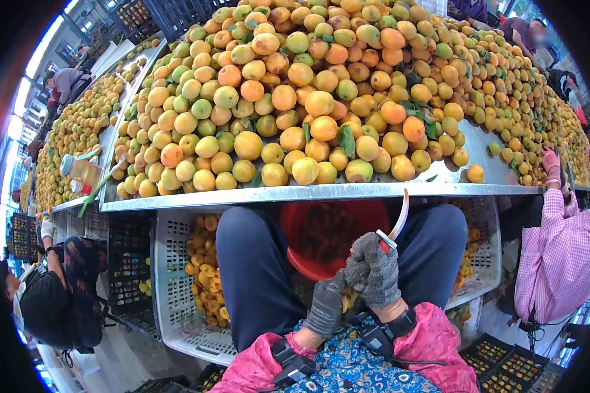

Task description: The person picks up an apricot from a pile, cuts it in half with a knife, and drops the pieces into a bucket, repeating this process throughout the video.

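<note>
My right hand (375,272), in a grey knit glove, is closed round a knife (401,219) with a curved blade and a bit of red at the handle. The blade points up toward the table edge. Close against it, my left hand (326,305), gloved the same way, has its fingers curled. A yellow apricot piece (349,300) shows between the two hands, mostly hidden by the gloves. Both hands are above my lap, just in front of a red bucket (298,259) between my knees. Dark brownish bits lie inside the bucket.
A metal table (269,194) heaped with apricots (305,170) stands before me. White crates (174,288) with halved apricots (206,285) flank my legs. One co-worker in pink checks (560,262) reaches toward the pile at right; another person (52,295) is at left. A plastic bottle (82,170) stands at left.
</note>
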Demonstrator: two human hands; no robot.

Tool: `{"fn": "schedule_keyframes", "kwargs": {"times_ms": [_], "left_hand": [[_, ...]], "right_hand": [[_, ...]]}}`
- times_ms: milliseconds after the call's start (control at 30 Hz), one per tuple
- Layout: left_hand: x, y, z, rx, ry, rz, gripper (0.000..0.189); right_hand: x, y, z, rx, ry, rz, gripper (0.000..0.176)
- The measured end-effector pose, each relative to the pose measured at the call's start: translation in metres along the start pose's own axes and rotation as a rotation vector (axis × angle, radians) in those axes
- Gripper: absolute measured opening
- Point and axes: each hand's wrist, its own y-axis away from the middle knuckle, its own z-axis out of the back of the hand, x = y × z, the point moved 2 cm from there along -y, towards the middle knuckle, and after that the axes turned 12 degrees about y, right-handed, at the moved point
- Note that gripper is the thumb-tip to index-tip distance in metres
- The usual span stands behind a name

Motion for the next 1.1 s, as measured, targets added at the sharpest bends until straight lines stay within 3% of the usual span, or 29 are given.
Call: {"fn": "schedule_keyframes", "kwargs": {"times_ms": [100,167,233,300,333,400,433,500,600,633,667,733,767,800,833,900,933,967,1000,1033,1100], "left_hand": [[0.005,-0.001,-0.003,-0.010,-0.125,-0.138,0.027],[0.004,-0.001,-0.005,-0.016,-0.136,-0.089,0.028],[0.000,-0.003,-0.005,-0.022,-0.149,-0.044,0.028],[-0.004,0.000,-0.009,-0.102,0.306,0.163,0.025],[-0.007,-0.002,-0.011,-0.105,0.307,0.161,0.025],[-0.006,-0.001,-0.015,-0.177,0.918,0.397,0.024],[0.002,0.002,-0.014,-0.178,0.917,0.399,0.024],[0.014,0.006,-0.010,-0.114,0.584,0.344,0.029],[-0.001,0.005,0.000,0.016,0.191,0.282,0.039],[-0.006,0.004,-0.002,0.017,0.193,0.286,0.039],[-0.007,0.002,-0.006,-0.113,0.674,0.467,0.042],[-0.002,0.001,-0.008,-0.250,1.158,0.638,0.045],[0.010,0.002,-0.009,-0.267,1.384,0.881,0.047],[0.023,0.003,-0.011,-0.277,1.604,1.129,0.049],[0.044,0.007,-0.009,-0.272,1.602,1.128,0.049],[0.072,0.015,-0.008,0.319,1.881,0.770,0.051],[0.043,0.005,-0.005,0.320,1.877,0.767,0.051],[0.017,-0.001,-0.002,0.122,1.497,0.699,0.050],[-0.004,-0.007,0.001,-0.053,1.113,0.619,0.049],[-0.008,-0.007,-0.003,-0.047,1.111,0.621,0.049],[-0.016,-0.010,-0.001,-0.180,0.673,0.270,0.051]], "right_hand": [[0.003,-0.004,-0.001,-0.042,-0.163,-0.022,0.038],[0.000,-0.008,0.001,-0.073,-0.164,-0.091,0.032],[0.004,-0.016,-0.003,-0.102,0.280,0.232,0.022],[0.009,-0.012,-0.005,-0.206,-0.145,-0.054,0.015],[0.010,-0.012,-0.004,-0.284,-0.178,-0.094,0.015],[0.006,-0.015,-0.005,-0.302,-0.182,-0.056,0.017],[0.006,-0.016,-0.006,-0.321,-0.184,-0.017,0.018],[0.007,-0.008,-0.010,-0.236,-0.163,-0.019,0.021],[0.000,-0.004,-0.010,-0.089,0.131,0.152,0.024],[-0.004,-0.003,-0.007,-0.080,0.258,0.233,0.024],[-0.009,-0.001,-0.007,-0.043,0.253,0.211,0.025],[-0.006,0.000,-0.006,0.076,0.290,0.137,0.019],[-0.012,0.000,-0.006,0.076,0.290,0.136,0.019],[-0.022,-0.001,-0.003,-0.054,0.534,0.300,0.016],[-0.024,-0.004,-0.001,-0.137,0.621,0.364,0.015],[-0.024,-0.015,0.003,-0.167,0.184,0.127,0.014],[-0.021,-0.016,0.003,-0.180,-0.065,0.016,0.014],[-0.014,-0.014,0.004,-0.198,-0.330,-0.092,0.018],[-0.015,-0.017,0.002,-0.279,-0.332,-0.075,0.025],[-0.013,-0.018,0.001,-0.284,-0.334,-0.073,0.025],[-0.009,-0.017,-0.001,-0.308,-0.449,-0.096,0.025]]}}
